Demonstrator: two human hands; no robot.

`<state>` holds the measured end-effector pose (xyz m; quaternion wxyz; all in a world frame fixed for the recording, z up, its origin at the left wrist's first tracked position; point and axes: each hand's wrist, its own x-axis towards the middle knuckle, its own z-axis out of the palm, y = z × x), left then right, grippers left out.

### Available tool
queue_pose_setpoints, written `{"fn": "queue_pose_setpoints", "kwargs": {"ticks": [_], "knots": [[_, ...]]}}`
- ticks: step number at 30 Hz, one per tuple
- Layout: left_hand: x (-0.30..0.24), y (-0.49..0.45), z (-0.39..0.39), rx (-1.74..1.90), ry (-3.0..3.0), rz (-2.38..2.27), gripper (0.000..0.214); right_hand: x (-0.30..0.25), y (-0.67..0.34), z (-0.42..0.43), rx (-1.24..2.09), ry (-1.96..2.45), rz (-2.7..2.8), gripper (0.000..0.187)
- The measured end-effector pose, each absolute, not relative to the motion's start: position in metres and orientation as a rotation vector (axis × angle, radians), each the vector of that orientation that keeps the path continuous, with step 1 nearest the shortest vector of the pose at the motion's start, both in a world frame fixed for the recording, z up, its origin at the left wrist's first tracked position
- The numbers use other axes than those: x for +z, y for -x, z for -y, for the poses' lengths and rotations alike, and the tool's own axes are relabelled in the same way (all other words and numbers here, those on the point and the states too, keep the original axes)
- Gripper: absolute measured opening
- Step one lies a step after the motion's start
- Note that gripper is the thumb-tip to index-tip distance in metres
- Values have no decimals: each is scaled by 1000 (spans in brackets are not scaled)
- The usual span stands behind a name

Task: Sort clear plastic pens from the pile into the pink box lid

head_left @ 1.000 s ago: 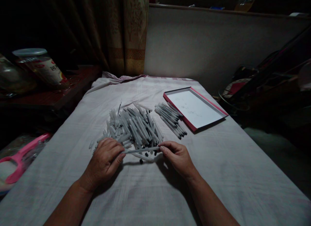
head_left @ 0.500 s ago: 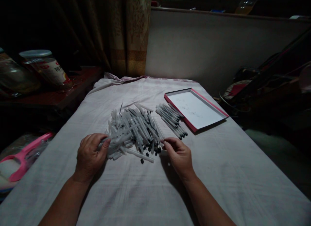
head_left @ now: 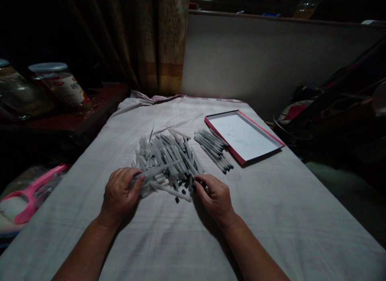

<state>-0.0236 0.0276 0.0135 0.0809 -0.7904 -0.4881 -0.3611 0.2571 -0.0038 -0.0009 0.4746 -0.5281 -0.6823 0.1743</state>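
A loose pile of translucent pen barrels [head_left: 153, 150] lies on the cloth-covered table, with small black pen caps [head_left: 177, 200] along its front edge. At the pile's left front, my left hand [head_left: 122, 194] is closed around a translucent pen barrel [head_left: 164, 167] that points to the right over the heap. My right hand [head_left: 216, 198] pinches at the pile's right front edge, among the caps; what sits between its fingertips is too small and dark to make out. To the right of the heap, several capped pens [head_left: 211, 146] lie side by side in a neater group.
A shallow red-edged box lid [head_left: 245, 138] with a white inside touches the neater pens. Jars [head_left: 60, 83] stand on a dark red side table [head_left: 99, 108] at left. Below it is a pink-handled object [head_left: 33, 190]. A curtain [head_left: 170, 43] hangs behind.
My left hand has moved right and slightly down with the pen barrel. My right hand has shifted left, closer to the black caps. The piles look nearly unchanged.
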Motion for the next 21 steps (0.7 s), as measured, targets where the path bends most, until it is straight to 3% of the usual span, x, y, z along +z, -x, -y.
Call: {"fn": "queue_pose_setpoints", "kwargs": {"ticks": [6,13,21], "knots": [[17,13,-22,-1126,2462,1318,11,5,-257,7,537,1324,1590,19],[17,-6,-12,-1163,2661,1148,9,10,-255,10,1054,1320,1350,55],[16,-5,-13,-1140,2625,1122,13,9,-249,7,1434,1355,1288,68]]}}
